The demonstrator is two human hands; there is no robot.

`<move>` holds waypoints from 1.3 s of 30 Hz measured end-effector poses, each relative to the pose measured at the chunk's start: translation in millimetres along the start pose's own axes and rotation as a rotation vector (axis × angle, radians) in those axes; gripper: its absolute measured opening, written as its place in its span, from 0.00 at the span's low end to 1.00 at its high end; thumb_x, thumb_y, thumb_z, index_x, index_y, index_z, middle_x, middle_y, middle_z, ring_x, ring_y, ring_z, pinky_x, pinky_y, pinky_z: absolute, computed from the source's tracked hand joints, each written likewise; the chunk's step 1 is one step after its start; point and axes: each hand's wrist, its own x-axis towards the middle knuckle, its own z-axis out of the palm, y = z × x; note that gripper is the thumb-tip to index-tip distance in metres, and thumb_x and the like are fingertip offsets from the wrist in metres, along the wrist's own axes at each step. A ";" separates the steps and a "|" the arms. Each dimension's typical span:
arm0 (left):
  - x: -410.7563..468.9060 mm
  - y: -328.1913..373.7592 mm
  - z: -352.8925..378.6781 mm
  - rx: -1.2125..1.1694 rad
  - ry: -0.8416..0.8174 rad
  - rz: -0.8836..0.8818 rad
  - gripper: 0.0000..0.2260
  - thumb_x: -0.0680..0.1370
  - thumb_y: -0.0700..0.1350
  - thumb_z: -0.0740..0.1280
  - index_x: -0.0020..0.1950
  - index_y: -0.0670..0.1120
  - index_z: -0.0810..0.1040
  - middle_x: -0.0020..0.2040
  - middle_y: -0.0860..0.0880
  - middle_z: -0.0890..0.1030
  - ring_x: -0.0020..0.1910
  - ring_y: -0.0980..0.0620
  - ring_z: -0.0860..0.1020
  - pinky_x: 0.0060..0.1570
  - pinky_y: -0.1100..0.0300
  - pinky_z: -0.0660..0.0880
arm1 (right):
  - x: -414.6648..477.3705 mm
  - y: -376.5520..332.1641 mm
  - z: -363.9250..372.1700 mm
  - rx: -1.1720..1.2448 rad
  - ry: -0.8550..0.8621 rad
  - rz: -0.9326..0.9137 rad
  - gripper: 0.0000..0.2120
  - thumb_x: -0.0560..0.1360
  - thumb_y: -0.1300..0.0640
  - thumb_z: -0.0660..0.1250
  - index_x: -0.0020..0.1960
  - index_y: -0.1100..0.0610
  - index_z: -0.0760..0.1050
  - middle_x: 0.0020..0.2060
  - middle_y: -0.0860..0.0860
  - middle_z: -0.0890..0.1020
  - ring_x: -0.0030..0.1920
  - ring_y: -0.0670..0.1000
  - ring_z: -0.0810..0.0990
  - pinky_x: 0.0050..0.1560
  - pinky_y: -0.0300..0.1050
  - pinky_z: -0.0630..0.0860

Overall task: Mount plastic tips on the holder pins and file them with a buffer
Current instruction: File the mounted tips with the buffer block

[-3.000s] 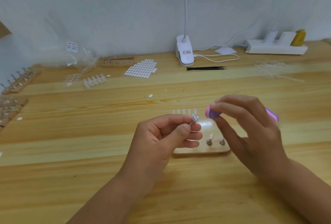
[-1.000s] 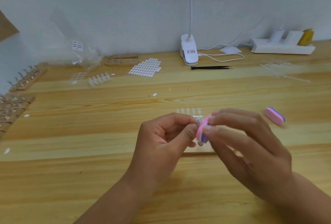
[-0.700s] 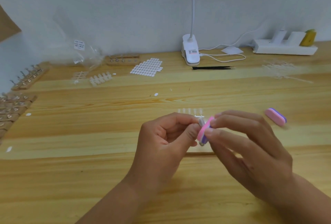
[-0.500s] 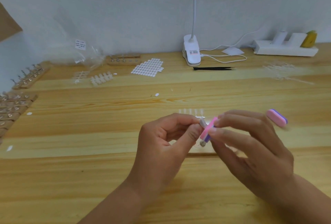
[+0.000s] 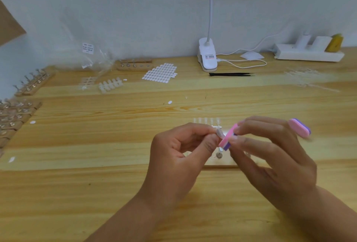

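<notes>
- While the left hand [image 5: 179,156] curls inward, its thumb and forefinger pinch a clear plastic tip [image 5: 219,133] at their ends.
- The right hand [image 5: 270,156] pinches a pink-and-purple buffer [image 5: 228,138] between thumb and fingertips. Its pink face sits just right of the tip; contact cannot be confirmed.
- Beneath both sets of fingertips sits the wooden holder [image 5: 220,164], largely hidden, with one metal pin [image 5: 218,154] visible.
- Just beyond the left fingertips, a row of clear tips [image 5: 206,121] lies on the table [image 5: 96,145].
- Beyond the right fingers rests a second buffer [image 5: 300,128].
- Far beyond: black tweezers [image 5: 230,74] and a white clamp lamp [image 5: 207,57].
</notes>
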 end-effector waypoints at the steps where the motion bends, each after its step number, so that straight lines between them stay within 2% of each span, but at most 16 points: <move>1: 0.0 0.0 -0.3 0.000 -0.003 0.008 0.04 0.74 0.41 0.73 0.46 0.50 0.85 0.40 0.51 0.86 0.39 0.53 0.84 0.42 0.59 0.81 | -0.2 -2.4 0.8 0.017 -0.003 -0.004 0.14 0.74 0.69 0.72 0.57 0.59 0.76 0.52 0.52 0.79 0.55 0.53 0.79 0.60 0.40 0.73; 3: -0.5 0.1 -0.4 0.013 -0.007 0.024 0.04 0.74 0.43 0.72 0.47 0.50 0.85 0.40 0.51 0.86 0.40 0.53 0.84 0.42 0.60 0.80 | -0.9 -4.2 0.3 0.032 -0.009 -0.022 0.13 0.76 0.68 0.72 0.58 0.59 0.76 0.54 0.52 0.79 0.56 0.53 0.79 0.60 0.41 0.73; 6: -0.7 0.4 0.1 0.013 0.008 0.014 0.05 0.74 0.41 0.72 0.46 0.50 0.85 0.40 0.52 0.86 0.40 0.53 0.85 0.42 0.57 0.82 | -0.1 2.2 -2.1 -0.010 -0.003 -0.009 0.14 0.73 0.70 0.73 0.56 0.60 0.76 0.50 0.53 0.80 0.53 0.54 0.80 0.57 0.41 0.75; 11: -0.5 2.4 0.6 -0.026 -0.006 0.006 0.03 0.74 0.44 0.72 0.46 0.50 0.85 0.39 0.52 0.86 0.38 0.55 0.84 0.40 0.65 0.78 | -1.5 -2.4 2.0 0.047 -0.013 -0.012 0.14 0.75 0.68 0.72 0.58 0.59 0.76 0.53 0.52 0.79 0.55 0.52 0.80 0.59 0.41 0.74; 15: -2.4 2.2 1.1 -0.089 -0.027 -0.065 0.03 0.76 0.44 0.70 0.46 0.48 0.84 0.40 0.48 0.86 0.41 0.50 0.85 0.36 0.62 0.79 | 0.2 12.2 -4.9 -0.004 0.002 0.071 0.14 0.74 0.69 0.73 0.57 0.59 0.76 0.50 0.53 0.80 0.51 0.52 0.81 0.53 0.45 0.77; 18: -2.6 1.0 0.4 -0.108 -0.028 -0.105 0.03 0.76 0.44 0.70 0.45 0.48 0.84 0.39 0.47 0.86 0.40 0.48 0.86 0.35 0.62 0.79 | 0.4 9.2 -6.5 0.014 0.028 0.042 0.13 0.76 0.67 0.72 0.58 0.59 0.77 0.51 0.51 0.80 0.54 0.51 0.80 0.56 0.41 0.75; 21: -2.6 1.4 -0.7 -0.106 -0.087 -0.106 0.05 0.76 0.47 0.69 0.45 0.48 0.83 0.38 0.47 0.86 0.39 0.48 0.85 0.36 0.62 0.78 | -2.6 6.4 -4.8 0.013 -0.021 -0.019 0.14 0.75 0.69 0.71 0.59 0.59 0.77 0.54 0.53 0.78 0.56 0.52 0.79 0.58 0.41 0.74; 25: -2.1 1.1 -1.0 -0.095 -0.121 -0.130 0.08 0.75 0.50 0.68 0.45 0.47 0.82 0.37 0.46 0.85 0.38 0.47 0.85 0.36 0.60 0.79 | -1.8 17.9 -8.3 0.002 -0.037 0.035 0.14 0.76 0.70 0.70 0.59 0.58 0.77 0.54 0.52 0.78 0.55 0.52 0.80 0.54 0.44 0.76; 28: -1.6 -0.3 -2.1 -0.098 -0.153 -0.139 0.07 0.77 0.48 0.67 0.45 0.47 0.82 0.37 0.46 0.85 0.37 0.48 0.85 0.36 0.61 0.78 | -2.9 10.7 -7.0 0.036 -0.010 0.025 0.15 0.76 0.69 0.71 0.60 0.59 0.77 0.55 0.52 0.79 0.56 0.51 0.80 0.56 0.42 0.75; 31: -0.7 -1.0 -3.4 -0.100 -0.194 -0.137 0.07 0.78 0.48 0.66 0.44 0.47 0.81 0.35 0.46 0.84 0.36 0.48 0.84 0.37 0.62 0.77 | -4.6 8.1 -4.1 -0.003 -0.055 -0.021 0.17 0.74 0.72 0.71 0.60 0.58 0.79 0.54 0.52 0.79 0.57 0.51 0.79 0.59 0.40 0.72; 35: 3.7 -1.1 -6.0 -0.157 -0.189 -0.171 0.08 0.78 0.46 0.65 0.41 0.50 0.81 0.32 0.48 0.82 0.34 0.48 0.83 0.35 0.61 0.76 | -0.5 21.1 -9.5 -0.032 -0.053 0.047 0.16 0.75 0.72 0.71 0.58 0.57 0.81 0.50 0.56 0.81 0.53 0.52 0.80 0.56 0.42 0.75; 39: 6.8 -1.7 -6.9 -0.195 -0.238 -0.227 0.10 0.80 0.43 0.61 0.43 0.42 0.79 0.30 0.50 0.78 0.31 0.49 0.80 0.33 0.60 0.76 | -1.9 4.0 -5.0 0.014 -0.023 -0.006 0.14 0.76 0.69 0.70 0.60 0.60 0.76 0.54 0.52 0.79 0.56 0.50 0.79 0.61 0.39 0.72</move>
